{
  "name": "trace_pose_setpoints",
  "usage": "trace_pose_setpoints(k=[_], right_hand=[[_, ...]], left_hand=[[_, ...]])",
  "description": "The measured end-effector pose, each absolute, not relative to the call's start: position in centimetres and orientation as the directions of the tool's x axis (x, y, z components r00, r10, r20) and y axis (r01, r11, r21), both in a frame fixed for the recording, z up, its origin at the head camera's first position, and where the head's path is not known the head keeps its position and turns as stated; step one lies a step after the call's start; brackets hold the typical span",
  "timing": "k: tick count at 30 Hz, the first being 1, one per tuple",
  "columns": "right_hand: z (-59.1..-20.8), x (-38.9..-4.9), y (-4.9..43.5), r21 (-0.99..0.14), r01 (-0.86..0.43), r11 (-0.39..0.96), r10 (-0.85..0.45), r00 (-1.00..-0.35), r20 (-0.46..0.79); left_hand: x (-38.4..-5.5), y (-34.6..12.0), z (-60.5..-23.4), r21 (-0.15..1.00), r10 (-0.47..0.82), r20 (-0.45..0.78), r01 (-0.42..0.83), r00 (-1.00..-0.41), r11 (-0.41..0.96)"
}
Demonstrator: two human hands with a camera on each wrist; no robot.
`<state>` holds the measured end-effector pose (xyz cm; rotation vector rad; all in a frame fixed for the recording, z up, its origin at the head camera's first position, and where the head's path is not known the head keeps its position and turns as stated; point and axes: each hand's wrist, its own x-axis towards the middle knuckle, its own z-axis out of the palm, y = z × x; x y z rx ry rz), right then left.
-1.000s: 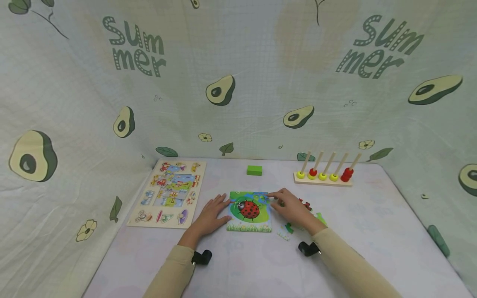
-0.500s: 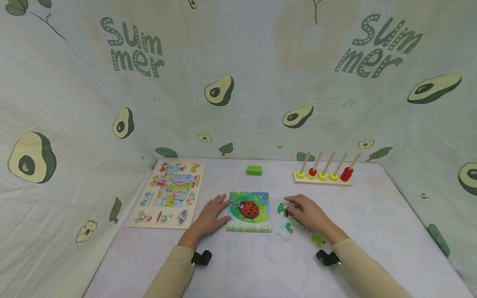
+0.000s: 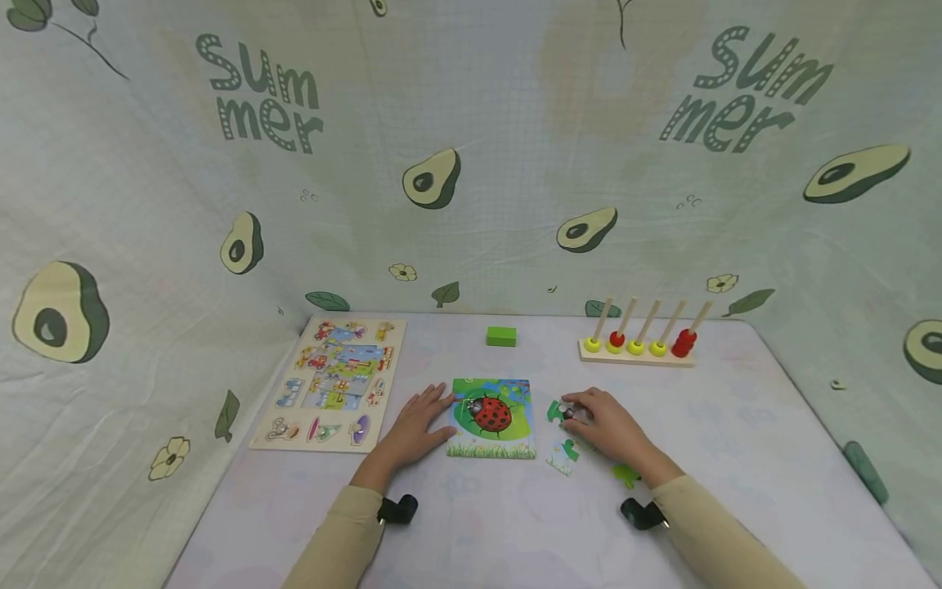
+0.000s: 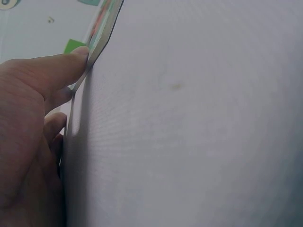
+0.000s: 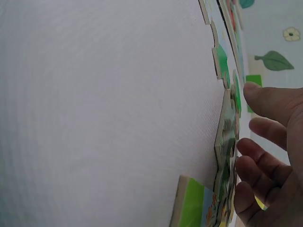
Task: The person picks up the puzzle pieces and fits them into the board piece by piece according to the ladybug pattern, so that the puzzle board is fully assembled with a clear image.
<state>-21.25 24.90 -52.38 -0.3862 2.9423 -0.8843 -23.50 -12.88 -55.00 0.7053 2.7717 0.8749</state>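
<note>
A: What is the left hand (image 3: 412,425) doing?

B: It is resting against the left edge of the ladybird board (image 3: 491,417), its fingers stretching out straight and apart, its thumb touching that same edge.

A: And where is the board sitting?

B: It is lying flat on the table (image 3: 471,532) between the two hands, showing a red ladybird on green with grass running along the near side.

A: How is the right hand (image 3: 609,425) holding itself?

B: Its fingers are bending loosely over some dark green pieces (image 5: 225,142), with the thumb standing apart from them in the right wrist view. Whether the fingertips are pressing on a piece is hard to tell.

A: Which other pieces are showing?

B: A green piece (image 3: 555,411) is lying just left of the fingertips. A white-and-green piece (image 3: 562,458) is lying nearer the person, and a light green piece (image 3: 626,474) is lying beside the right wrist.

A: What is standing farther off?

B: A green block (image 3: 501,336) is sitting beyond the ladybird board. A bead stand (image 3: 636,359) is carrying yellow and red beads (image 3: 683,343) at the far right, and a wooden picture board (image 3: 334,444) is lying left of the left hand. Behind everything, a cloth (image 3: 508,98) with printed avocados is hanging.
</note>
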Motion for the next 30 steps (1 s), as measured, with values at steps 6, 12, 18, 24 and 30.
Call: trace_pose_setpoints(k=[6, 12, 18, 24, 30], right_hand=[[-52.4, -21.6, 24.1, -0.534, -0.185, 0.825, -0.228, -0.974, -0.015], [-52.4, -21.7, 23.7, -0.539, -0.153, 0.828, -0.205, -0.978, -0.038], [-52.6, -21.7, 23.8, -0.562, -0.182, 0.807, -0.229, -0.973, -0.014], [-52.7, -21.6, 23.9, -0.548, -0.259, 0.795, -0.290, -0.956, 0.030], [-52.6, -21.5, 24.0, -0.536, -0.298, 0.790, -0.313, -0.947, 0.065]], left_hand=[[-23.4, -12.9, -54.9, 0.577, 0.480, 0.000, 0.392, -0.877, 0.717], [-23.4, -12.9, -54.9, 0.570, 0.482, -0.003, 0.395, -0.876, 0.720], [-23.5, -13.0, -55.0, 0.556, 0.495, 0.002, 0.412, -0.869, 0.722], [-23.4, -13.1, -54.9, 0.559, 0.502, 0.007, 0.419, -0.865, 0.715], [-23.5, -13.2, -55.0, 0.557, 0.505, 0.012, 0.425, -0.863, 0.713]])
